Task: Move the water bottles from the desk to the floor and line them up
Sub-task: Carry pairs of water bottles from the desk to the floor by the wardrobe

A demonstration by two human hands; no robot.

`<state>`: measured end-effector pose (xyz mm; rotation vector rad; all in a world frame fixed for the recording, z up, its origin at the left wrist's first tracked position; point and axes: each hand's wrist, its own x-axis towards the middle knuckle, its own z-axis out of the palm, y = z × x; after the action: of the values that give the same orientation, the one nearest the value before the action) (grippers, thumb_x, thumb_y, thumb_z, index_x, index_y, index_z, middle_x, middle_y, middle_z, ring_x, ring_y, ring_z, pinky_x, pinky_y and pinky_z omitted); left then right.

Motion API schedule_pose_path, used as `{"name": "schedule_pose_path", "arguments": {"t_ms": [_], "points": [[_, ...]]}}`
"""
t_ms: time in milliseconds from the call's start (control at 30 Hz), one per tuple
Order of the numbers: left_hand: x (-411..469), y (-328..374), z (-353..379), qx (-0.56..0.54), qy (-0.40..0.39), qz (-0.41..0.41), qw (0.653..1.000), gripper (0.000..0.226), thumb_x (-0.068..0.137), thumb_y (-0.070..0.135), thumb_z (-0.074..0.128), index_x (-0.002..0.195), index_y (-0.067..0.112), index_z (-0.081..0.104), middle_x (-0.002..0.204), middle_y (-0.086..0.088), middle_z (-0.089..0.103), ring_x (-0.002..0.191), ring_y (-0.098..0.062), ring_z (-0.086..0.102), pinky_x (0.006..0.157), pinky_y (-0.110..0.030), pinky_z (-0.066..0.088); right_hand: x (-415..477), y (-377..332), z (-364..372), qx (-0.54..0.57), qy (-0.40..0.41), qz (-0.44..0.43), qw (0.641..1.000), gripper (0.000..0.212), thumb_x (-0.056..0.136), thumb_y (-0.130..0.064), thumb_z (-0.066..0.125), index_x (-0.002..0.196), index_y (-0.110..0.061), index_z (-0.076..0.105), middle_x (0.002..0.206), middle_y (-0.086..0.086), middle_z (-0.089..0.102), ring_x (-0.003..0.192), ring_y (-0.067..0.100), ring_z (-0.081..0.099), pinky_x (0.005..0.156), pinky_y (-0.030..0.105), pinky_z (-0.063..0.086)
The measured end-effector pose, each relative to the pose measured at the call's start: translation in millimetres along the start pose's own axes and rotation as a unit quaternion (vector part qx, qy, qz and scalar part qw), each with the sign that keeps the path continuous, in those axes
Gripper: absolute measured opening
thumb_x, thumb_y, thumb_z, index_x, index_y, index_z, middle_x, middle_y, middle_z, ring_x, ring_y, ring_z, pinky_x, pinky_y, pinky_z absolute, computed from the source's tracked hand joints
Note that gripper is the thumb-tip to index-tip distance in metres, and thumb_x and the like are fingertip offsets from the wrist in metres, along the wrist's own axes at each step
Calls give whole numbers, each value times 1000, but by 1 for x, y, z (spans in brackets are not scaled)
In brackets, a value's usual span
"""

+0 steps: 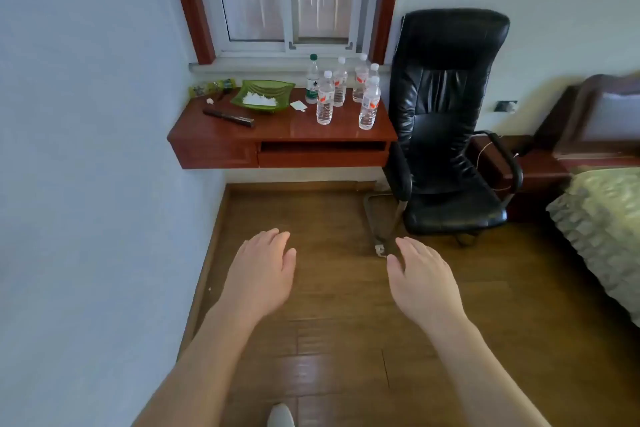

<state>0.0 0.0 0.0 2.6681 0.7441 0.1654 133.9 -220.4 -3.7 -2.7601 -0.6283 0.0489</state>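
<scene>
Several clear water bottles with white caps and red-and-white labels stand upright on the right half of the red-brown wall-mounted desk [221, 135]. The nearest two are at the front: one [325, 102] and one [369, 103]. A green-capped bottle [312, 80] stands behind them near the window sill. My left hand [265, 265] and my right hand [420, 276] hover palm-down over the wooden floor [339, 319], well short of the desk. Both hold nothing, with fingers extended.
A black office chair [446, 121] stands right of the desk. A bed with a green cover [602, 229] lies at far right. On the desk's left are a green dish [263, 95] and a dark flat object [228, 117]. The blue wall runs along the left.
</scene>
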Motion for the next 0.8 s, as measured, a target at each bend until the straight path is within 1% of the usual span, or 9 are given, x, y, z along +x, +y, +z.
{"name": "schedule_pose_path", "arguments": {"t_ms": [100, 233, 433, 633, 800], "points": [[38, -20, 1, 2, 14, 19, 1000, 48, 101, 45, 34, 146, 30, 38, 152, 6, 38, 140, -15, 32, 114, -35, 25, 30, -15, 12, -17, 7, 9, 1000, 51, 97, -48, 36, 143, -27, 42, 147, -6, 44, 135, 15, 38, 112, 36, 30], [93, -42, -5, 6, 11, 45, 999, 48, 101, 44, 35, 147, 29, 36, 154, 5, 36, 143, -15, 28, 115, -36, 20, 72, -42, 22, -33, 18, 19, 999, 50, 98, -48, 36, 142, -27, 43, 147, -5, 44, 135, 16, 37, 112, 37, 30], [166, -62, -11, 7, 0, 66, 998, 49, 101, 43, 35, 147, 29, 36, 155, 4, 34, 144, -15, 25, 116, -37, 18, 125, -69, 25, -31, 32, 28, 999, 50, 99, -47, 35, 143, -25, 43, 147, -4, 43, 137, 17, 34, 113, 38, 27], [233, -58, 3, 24, -12, 57, 998, 51, 100, 46, 32, 147, 28, 36, 155, 3, 34, 144, -17, 24, 117, -38, 19, 197, -69, 35, -19, 21, 14, 999, 51, 100, -45, 31, 144, -23, 42, 149, -3, 41, 139, 17, 30, 115, 41, 24], [298, -42, 18, 44, -10, 42, 998, 52, 101, 47, 28, 148, 27, 35, 156, 2, 32, 145, -17, 22, 117, -39, 15, 274, -52, 51, 2, 16, -4, 1000, 50, 100, -45, 30, 145, -24, 40, 151, -4, 38, 141, 18, 26, 116, 39, 19]]}}
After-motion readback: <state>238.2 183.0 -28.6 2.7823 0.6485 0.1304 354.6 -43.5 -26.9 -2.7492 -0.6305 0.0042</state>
